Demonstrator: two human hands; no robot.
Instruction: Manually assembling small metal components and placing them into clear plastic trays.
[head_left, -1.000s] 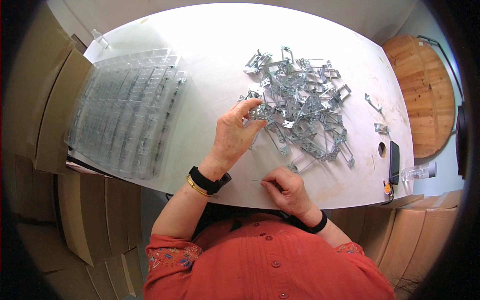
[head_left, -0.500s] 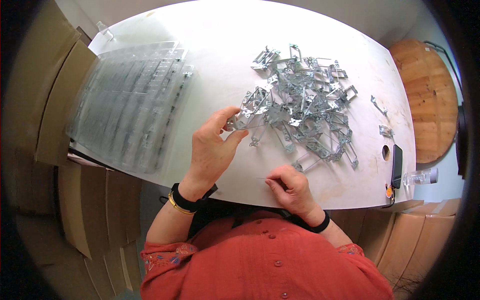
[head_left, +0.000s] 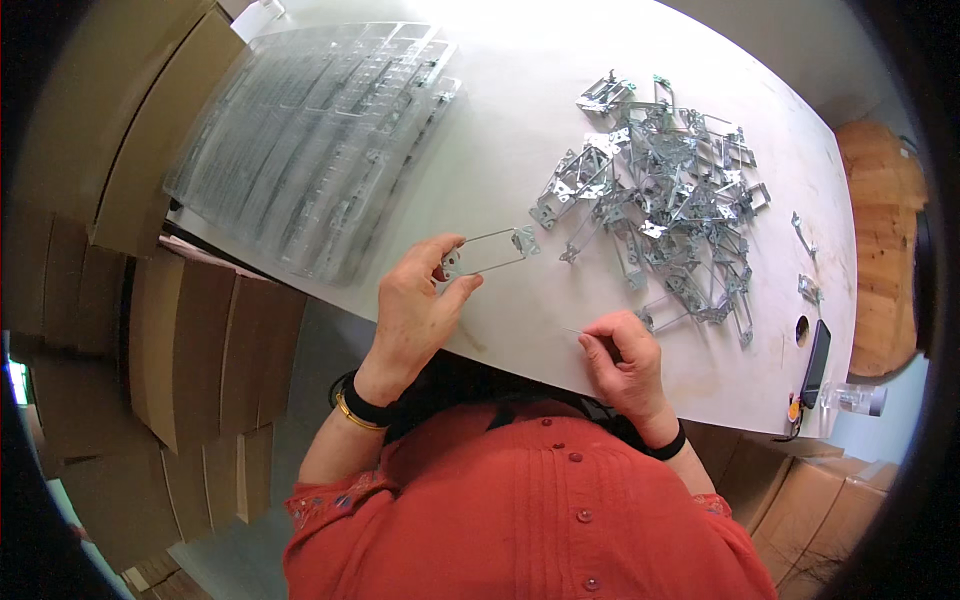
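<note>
My left hand (head_left: 415, 305) pinches one end of a metal bracket frame (head_left: 524, 242), two thin parallel rods with a small plate at each end. The frame is held above the white table, apart from the pile and pointing right. Lower right, my right hand (head_left: 625, 362) is closed, thumb against forefinger, on a thin needle-like wire (head_left: 571, 330) whose tip sticks out to the left. Beyond my hands lies a tangled pile of similar metal bracket frames (head_left: 690, 190).
Clear plastic trays (head_left: 310, 150) are stacked at the table's left. Two loose metal parts (head_left: 808, 289), a black phone (head_left: 817, 355) and a clear bottle (head_left: 858, 399) are at the right, near a round table hole (head_left: 802, 330). Cardboard boxes (head_left: 190, 340) stand left.
My left hand has drawn a bracket frame away from the pile, toward the left and nearer me. My right hand keeps its pinch on the wire. The whole view has shifted and turned.
</note>
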